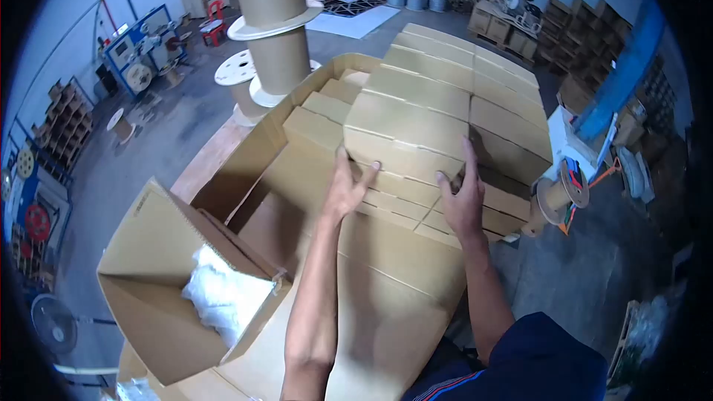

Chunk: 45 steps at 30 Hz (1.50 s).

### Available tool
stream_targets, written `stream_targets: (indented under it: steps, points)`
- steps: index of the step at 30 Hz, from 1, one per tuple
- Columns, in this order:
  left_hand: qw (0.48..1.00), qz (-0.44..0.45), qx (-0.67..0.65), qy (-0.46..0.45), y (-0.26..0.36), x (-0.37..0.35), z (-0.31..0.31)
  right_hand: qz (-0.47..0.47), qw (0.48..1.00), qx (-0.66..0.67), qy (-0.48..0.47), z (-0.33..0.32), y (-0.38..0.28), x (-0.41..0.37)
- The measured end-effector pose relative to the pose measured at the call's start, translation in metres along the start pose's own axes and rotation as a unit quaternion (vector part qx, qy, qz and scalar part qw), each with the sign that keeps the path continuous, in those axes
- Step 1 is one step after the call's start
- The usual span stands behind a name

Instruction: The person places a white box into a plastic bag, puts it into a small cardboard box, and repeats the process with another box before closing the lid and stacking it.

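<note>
Both hands grip a closed cardboard box (405,128) at the front of the stacked boxes. My left hand (347,187) is at its left front corner, thumb on the front face. At the right front corner is my right hand (464,199), its fingers along the side and thumb on the front. More brown boxes (509,115) stand in rows behind, beside and under this one. To the left, lower boxes (316,130) sit inside a large carton (256,160) with raised walls. Its flap (386,297) spreads out below my forearms.
An open box (160,252) with white plastic bags (223,289) stands at lower left. Tall cardboard spools (275,37) rise behind the carton. A smaller spool (561,197) is at right, near a blue post (620,74). Machines (141,52) line the far left wall.
</note>
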<state>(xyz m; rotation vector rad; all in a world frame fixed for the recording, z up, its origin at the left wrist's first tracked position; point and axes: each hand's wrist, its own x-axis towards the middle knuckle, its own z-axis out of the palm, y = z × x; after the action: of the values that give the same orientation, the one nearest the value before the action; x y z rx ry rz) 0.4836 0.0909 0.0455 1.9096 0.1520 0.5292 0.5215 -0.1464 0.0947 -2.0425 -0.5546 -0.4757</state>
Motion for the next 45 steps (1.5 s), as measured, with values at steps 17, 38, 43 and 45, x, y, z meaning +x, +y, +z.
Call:
stream_targets:
  steps: [17, 38, 43, 45]
  points:
    - [0.811, -0.308, -0.173, 0.467, -0.181, 0.008, -0.036, -0.047, 0.993, -0.017, -0.109, 0.338, -0.014, 0.013]
    - [0.925, -0.156, 0.294, 0.185, -0.167, 0.104, -0.053, 0.186, 0.943, -0.168, -0.221, 0.397, 0.033, 0.011]
    - [0.839, -0.331, 0.430, 0.034, -0.178, 0.057, -0.082, 0.057, 0.886, 0.038, -0.458, 0.350, 0.024, -0.066]
    - [0.846, -0.304, 0.422, 0.117, -0.200, 0.009, -0.099, -0.077, 0.830, 0.165, -0.528, 0.340, 0.049, -0.057]
